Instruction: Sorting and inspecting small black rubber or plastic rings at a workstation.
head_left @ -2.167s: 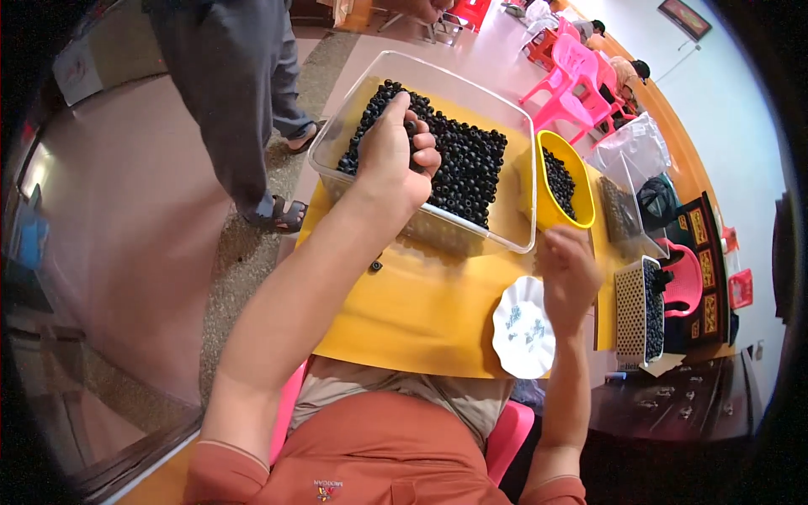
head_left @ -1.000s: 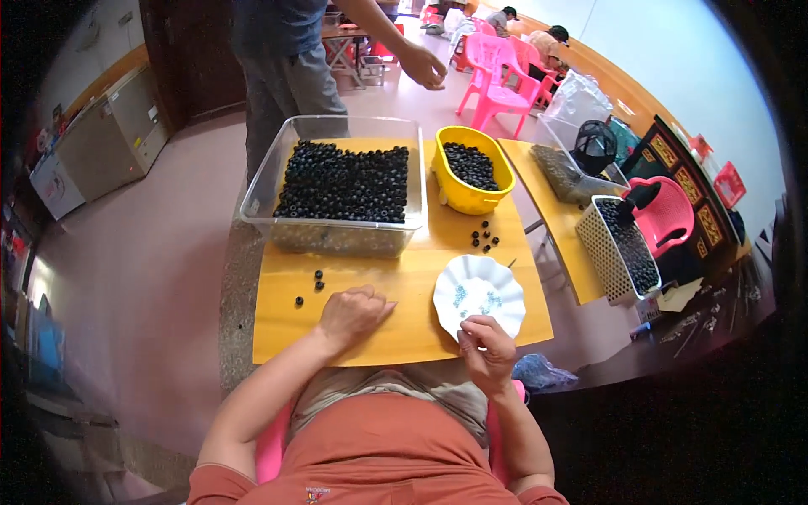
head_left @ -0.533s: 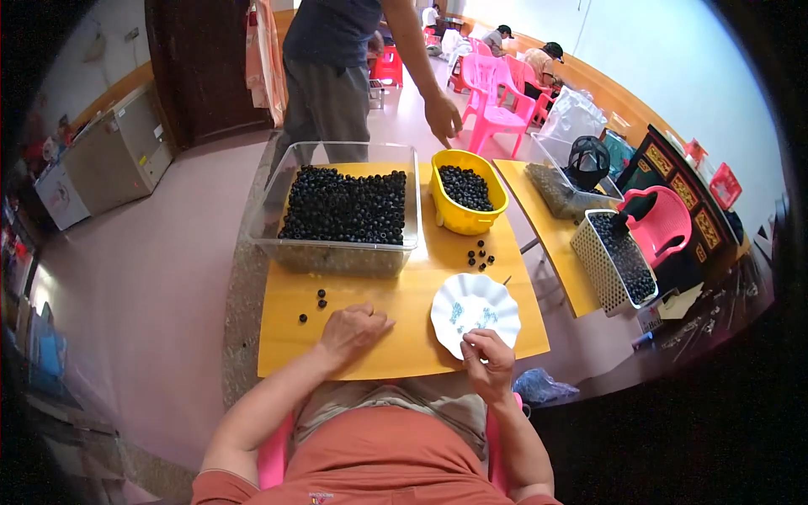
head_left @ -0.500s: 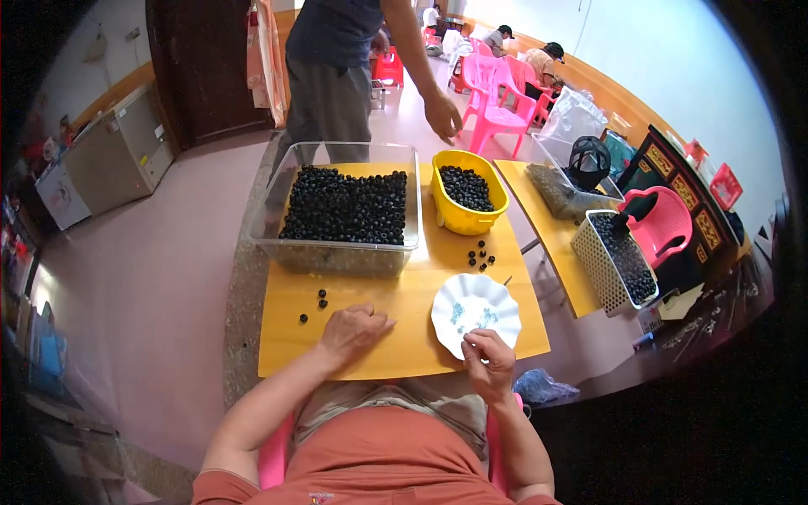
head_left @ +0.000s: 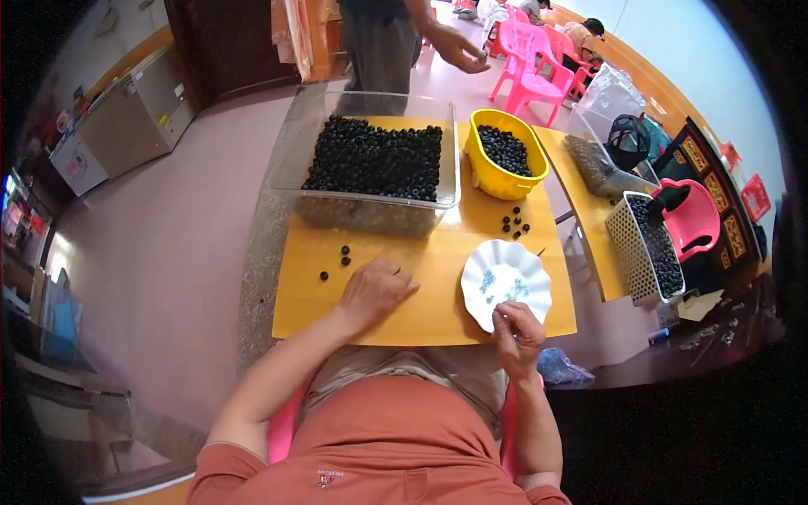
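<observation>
My left hand rests on the yellow tabletop, fingers curled under, so anything inside is hidden. Close to it on its left lie 3 loose black beads. At the near rim of a white scalloped dish, my right hand pinches with thumb and forefinger; whatever is between the fingertips is too small to make out. Small blue-green bits or marks show in the dish. Farther off stand a clear plastic bin of black beads and a yellow tub of the same beads.
Several loose beads lie between tub and dish. A person stands beyond the bin, one hand near the tub. To the right, a side table holds another clear bin; beside it is a cream basket of black pieces. Pink chairs stand behind.
The whole scene has shifted up and right in the picture. The standing person's hand has drawn back from the yellow tub and turned. Both my hands keep their places at the table and dish.
</observation>
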Available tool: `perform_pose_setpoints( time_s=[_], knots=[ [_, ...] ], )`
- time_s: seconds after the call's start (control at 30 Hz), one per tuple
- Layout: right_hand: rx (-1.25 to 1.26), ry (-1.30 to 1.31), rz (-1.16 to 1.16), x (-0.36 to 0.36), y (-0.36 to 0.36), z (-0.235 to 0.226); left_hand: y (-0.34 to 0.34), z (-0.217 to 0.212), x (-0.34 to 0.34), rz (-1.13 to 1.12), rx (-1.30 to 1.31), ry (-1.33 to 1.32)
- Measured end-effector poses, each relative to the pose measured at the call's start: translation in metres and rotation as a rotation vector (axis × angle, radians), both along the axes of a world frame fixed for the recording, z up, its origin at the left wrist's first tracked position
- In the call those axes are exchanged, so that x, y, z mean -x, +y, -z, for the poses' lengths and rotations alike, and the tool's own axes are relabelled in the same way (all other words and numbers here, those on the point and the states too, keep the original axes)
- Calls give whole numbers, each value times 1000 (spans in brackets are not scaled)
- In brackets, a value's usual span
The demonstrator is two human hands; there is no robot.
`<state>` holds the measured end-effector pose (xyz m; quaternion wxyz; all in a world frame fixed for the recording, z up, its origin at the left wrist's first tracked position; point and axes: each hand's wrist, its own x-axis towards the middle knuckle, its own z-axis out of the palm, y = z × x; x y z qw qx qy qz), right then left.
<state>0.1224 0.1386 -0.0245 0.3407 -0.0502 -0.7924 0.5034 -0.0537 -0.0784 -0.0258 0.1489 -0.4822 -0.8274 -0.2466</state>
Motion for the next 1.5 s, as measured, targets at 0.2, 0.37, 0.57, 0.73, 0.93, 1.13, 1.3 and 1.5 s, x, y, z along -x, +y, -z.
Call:
perform_pose_setpoints(
  time_s=[0.2,0.37,0.57,0.73,0.93,1.13,1.3,1.5],
  knots=[
    [-37,-2,-21,-1,3,3,-2,7,5,58,-32,13],
    [-85,28,-46,-2,2,1,-2,9,4,58,-58,21],
    [-180,66,-39,1,0,-2,-4,4,1,33,-47,8],
    [-148,26,-12,-1,-2,-5,-6,5,1,38,-55,6],
    [-193,63,-28,1,-2,-2,-10,7,-1,40,-107,12],
    [-192,81,-34,2,0,3,-11,7,-2,36,-95,11],
    [-161,46,-46,0,3,8,-11,6,-3,31,-101,24],
    [-175,41,-44,0,2,6,-14,7,-4,38,-114,22]
  ],
)
